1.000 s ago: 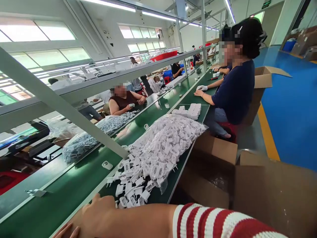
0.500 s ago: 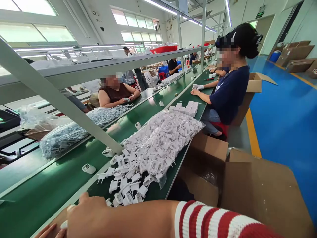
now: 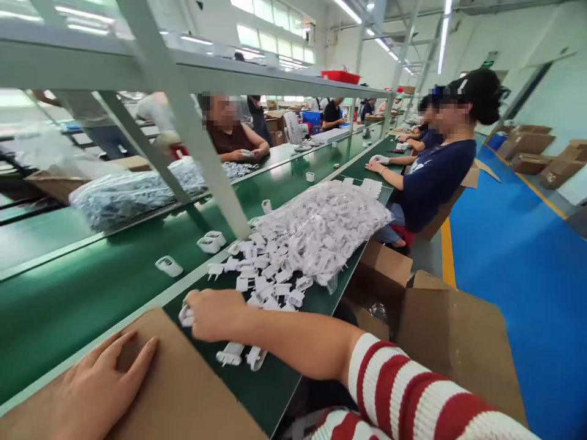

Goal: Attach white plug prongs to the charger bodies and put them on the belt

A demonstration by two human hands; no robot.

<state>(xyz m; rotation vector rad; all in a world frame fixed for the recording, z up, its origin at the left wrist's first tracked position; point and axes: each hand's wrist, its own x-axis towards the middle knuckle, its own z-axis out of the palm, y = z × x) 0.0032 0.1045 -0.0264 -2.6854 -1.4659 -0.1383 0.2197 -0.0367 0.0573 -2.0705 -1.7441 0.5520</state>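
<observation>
My left hand lies palm down on a brown cardboard sheet, its fingers spread. Past the sheet's far edge, my right hand is closed on a white plug housing, which pokes out at the fingertips. Close to my right forearm, two loose plug housings rest on the green table. A pile of similar white pieces spills from a clear plastic bag just beyond.
Several white pieces stand on the green conveyor at left. A slanted metal post supports the shelf overhead. Open cardboard boxes sit on the floor to the right. A co-worker in a navy shirt sits farther along.
My right hand has moved away from the left, out beyond the cardboard toward the loose pieces. My left hand and the cardboard now show fully as the view has shifted.
</observation>
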